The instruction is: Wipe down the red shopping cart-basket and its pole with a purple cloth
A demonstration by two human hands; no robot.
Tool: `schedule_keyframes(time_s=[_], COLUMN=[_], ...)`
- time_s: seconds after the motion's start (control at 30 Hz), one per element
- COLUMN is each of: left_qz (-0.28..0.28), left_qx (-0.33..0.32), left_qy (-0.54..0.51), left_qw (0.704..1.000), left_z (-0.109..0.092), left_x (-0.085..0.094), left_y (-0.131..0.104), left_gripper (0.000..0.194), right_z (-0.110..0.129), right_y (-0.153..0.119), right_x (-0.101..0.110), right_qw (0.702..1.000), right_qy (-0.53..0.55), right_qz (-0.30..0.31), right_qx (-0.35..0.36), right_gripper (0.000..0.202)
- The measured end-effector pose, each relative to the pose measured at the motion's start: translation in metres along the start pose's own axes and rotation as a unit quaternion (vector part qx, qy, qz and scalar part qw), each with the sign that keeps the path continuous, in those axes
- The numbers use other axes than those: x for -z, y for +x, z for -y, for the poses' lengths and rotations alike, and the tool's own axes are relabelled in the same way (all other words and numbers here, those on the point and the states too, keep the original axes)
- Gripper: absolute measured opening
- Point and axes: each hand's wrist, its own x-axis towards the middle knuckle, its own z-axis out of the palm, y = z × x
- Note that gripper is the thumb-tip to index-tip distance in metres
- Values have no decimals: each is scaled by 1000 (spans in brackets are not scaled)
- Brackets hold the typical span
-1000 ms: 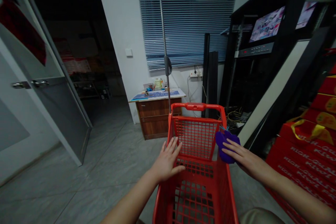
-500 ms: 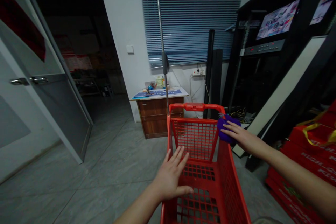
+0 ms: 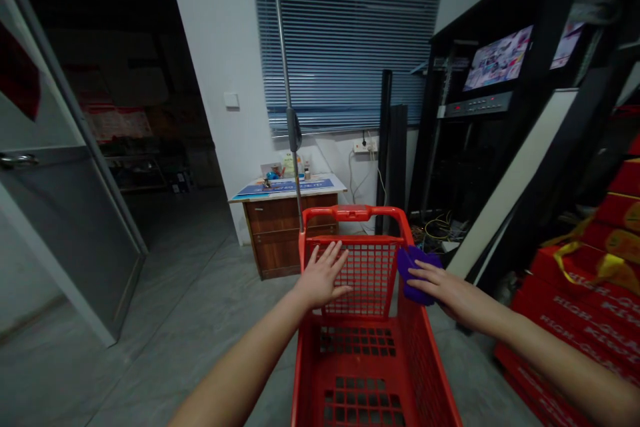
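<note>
A red plastic shopping cart point(image 3: 354, 348) with grid panels stands in front of me, its handle at the far end. My left hand point(image 3: 323, 277) is over the cart's left side near the back panel, fingers spread, holding nothing. A purple cloth point(image 3: 419, 273) lies against the upper right rim of the cart, under the fingers of my right hand point(image 3: 440, 288), which presses it there. A metal pole point(image 3: 283, 47) rises from the cart's left rear corner.
Beyond the cart is a wooden cabinet point(image 3: 277, 240) with a signboard and small items on top. Stacked red boxes point(image 3: 575, 320) stand at right, beside a leaning white board point(image 3: 520, 180) and a black rack with a screen point(image 3: 500, 59). An open door point(image 3: 65, 233) is at left.
My left hand has moved farther forward, toward the cart's back panel. My right hand and the purple cloth have shifted slightly down along the right rim. The view has turned a little right.
</note>
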Motion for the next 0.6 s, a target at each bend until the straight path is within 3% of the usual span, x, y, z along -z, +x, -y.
schedule_keyframes(time_s=[0.13,0.27,0.43,0.53,0.6], left_qz=[-7,-7,-8,-7,-8], left_qx=[11,27,29,26,26], left_qy=[3,-8,-21,-23,-32], left_qw=[1000,1000,999,999,999], left_z=[22,31,27,23,21], left_x=[-6,-13,-15,-13,-11], left_y=[27,44,46,42,40], left_gripper=[83,84,88,91,91], right_z=[-12,-25,-20,-13,-11], right_y=[11,51,110,129,134], right_x=[10,16,-10,-29,-34], right_qw=[999,991,983,978,969], right_qy=[-9,-31,-67,-99,-122], right_qz=[-46,-119,-118,-122,-136], right_qx=[-20,-59,-124,-141,-165], right_gripper=[71,67,73,85,83])
